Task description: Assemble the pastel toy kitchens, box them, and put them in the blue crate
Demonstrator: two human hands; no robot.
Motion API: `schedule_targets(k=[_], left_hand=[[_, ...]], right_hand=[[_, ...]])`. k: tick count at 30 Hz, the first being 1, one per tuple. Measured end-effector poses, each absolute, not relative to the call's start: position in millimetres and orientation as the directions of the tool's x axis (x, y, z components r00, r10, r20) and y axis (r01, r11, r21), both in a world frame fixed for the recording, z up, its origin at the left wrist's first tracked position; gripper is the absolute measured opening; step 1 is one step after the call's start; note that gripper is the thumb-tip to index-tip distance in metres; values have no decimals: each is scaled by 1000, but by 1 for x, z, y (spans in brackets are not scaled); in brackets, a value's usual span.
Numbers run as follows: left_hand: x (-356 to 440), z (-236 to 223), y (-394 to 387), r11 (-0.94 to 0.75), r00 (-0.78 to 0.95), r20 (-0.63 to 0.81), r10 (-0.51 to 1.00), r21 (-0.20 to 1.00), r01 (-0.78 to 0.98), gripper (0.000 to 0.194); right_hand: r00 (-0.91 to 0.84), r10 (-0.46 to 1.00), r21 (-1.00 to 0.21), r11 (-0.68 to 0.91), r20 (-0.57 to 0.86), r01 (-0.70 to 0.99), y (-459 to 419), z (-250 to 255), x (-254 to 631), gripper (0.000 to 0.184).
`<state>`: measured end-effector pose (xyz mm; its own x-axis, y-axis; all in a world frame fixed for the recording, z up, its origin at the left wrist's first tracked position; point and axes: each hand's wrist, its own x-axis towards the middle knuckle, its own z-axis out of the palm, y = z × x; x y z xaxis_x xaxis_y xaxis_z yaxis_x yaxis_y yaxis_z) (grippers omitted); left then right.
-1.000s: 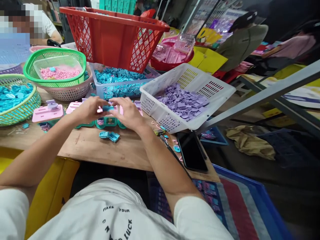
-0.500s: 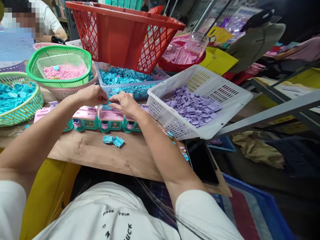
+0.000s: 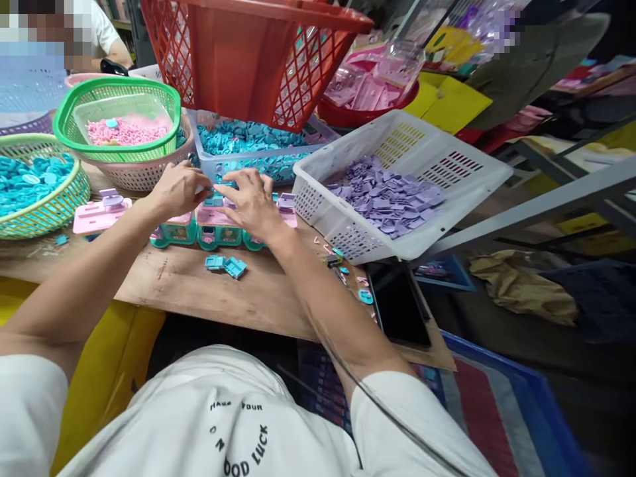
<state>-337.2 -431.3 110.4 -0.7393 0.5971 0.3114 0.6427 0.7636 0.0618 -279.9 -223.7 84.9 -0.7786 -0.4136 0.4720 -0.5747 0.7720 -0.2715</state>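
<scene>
Pink toy (image 3: 213, 218), ahead at twelve o'clock, looks light and stiff, best held by its sides; left hand (image 3: 179, 189) and right hand (image 3: 254, 204) curl over it, both grips unclear.

Black capitals on the chest of the white shirt (image 3: 248, 417) are the only lettering that can be read: "MAKE YOUR" runs along the top, its first word blurred, a small "O" and a bigger "N" step down the left side, and what reads as "OOD LUCK" climbs from the bottom edge up the right, any letter before it being unclear among the folds. On the front of the pink and teal toy (image 3: 218, 233) in the middle of the worktop (image 3: 199, 289) there is a marking too small to read.
</scene>
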Motion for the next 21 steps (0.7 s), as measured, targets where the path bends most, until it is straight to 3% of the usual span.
schedule_targets(k=[2, 5, 8, 11, 14, 17, 21], left_hand=[[-318, 109, -431, 769, -712, 441, 546, 75, 635, 41], [-274, 92, -429, 691, -637, 540, 550, 134, 711, 41], [-229, 61, -424, 488, -497, 435, 751, 141, 861, 32], [-204, 35, -420, 419, -436, 357, 826, 128, 899, 36], [-199, 30, -418, 460, -479, 428, 766, 154, 874, 33], [-202, 43, -423, 500, -532, 528, 662, 218, 838, 24], [-207, 69, -444, 493, -701, 561, 440, 502, 711, 18]], right_hand=[[-802, -375, -300, 785, 464, -541, -219, 75, -244, 37], [-840, -430, -361, 764, 333, -534, -209, 41, -198, 38], [-858, -449, -472, 717, 250, -513, -199, 8, -180, 26], [-885, -394, -602, 653, 248, -460, -196, 2, -185, 14], [-893, -391, -697, 577, 222, -426, -202, 21, -194, 8], [-887, -420, -781, 481, 194, -398, -212, 46, -200, 18], [-851, -458, -833, 343, 256, -435, -235, 73, -212, 23]])
